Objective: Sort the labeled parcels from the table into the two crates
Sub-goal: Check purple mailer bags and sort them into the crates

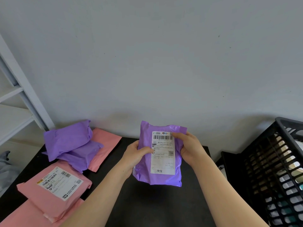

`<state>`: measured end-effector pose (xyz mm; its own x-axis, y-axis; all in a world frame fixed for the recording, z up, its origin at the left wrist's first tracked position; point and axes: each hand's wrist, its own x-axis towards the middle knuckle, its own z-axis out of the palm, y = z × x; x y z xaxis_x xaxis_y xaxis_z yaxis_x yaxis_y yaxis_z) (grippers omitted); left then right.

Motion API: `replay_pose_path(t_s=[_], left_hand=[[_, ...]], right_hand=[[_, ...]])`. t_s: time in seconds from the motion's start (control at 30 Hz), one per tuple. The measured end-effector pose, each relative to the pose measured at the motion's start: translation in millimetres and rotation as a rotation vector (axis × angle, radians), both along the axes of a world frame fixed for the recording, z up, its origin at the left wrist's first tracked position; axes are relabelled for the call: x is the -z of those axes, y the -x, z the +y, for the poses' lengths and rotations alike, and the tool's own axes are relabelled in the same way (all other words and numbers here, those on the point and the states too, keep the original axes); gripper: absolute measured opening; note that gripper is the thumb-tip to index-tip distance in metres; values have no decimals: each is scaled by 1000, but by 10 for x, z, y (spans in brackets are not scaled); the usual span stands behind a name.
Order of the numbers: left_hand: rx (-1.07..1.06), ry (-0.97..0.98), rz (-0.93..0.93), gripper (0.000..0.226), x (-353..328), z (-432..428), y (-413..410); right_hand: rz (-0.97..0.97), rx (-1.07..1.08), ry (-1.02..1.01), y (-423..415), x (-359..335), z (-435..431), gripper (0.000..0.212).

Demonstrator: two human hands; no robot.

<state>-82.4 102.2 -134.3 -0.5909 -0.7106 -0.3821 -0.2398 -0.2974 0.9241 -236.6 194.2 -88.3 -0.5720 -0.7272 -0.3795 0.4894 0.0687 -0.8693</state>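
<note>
Lying at the bench's [147, 205] near-left corner, two pink parcels [57, 182] await sorting. Above the bench's middle, the left grip [136, 154] and right grip [188, 148] both clasp an upright purple parcel [164, 179], its label facing the person, probably for reading. Two more purple parcels [67, 138] and another pink one [106, 145] sit at the far-left corner. One black crate [282, 122] stands off the right edge. Sorting looks far from finished.

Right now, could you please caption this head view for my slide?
Left hand and right hand grip a purple parcel over the table, crate at right.
</note>
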Motion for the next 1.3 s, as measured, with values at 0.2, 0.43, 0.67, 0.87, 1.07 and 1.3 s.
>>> replay_pose_path(t_s=[0.2,0.43,0.67,0.87,1.07,1.3], left_hand=[[3,-7,-7,26,-12,-36,21],[0,-16,-7,22,-23,-70,48],[-56,-49,-27,31,46,-103,90],[-56,-34,2,27,-18,-80,252],[12,41,58,25,-178,26,432],[83,70,141,25,-454,328,547]], right_hand=[[10,-3,-18,36,21,-11,11],[26,7,-36,74,68,-21,16],[156,18,-180,42,219,88,20],[209,69,-293,-27,288,218,18],[253,200,-323,-41,159,377,13],[312,344,-297,-43,-128,756,16]])
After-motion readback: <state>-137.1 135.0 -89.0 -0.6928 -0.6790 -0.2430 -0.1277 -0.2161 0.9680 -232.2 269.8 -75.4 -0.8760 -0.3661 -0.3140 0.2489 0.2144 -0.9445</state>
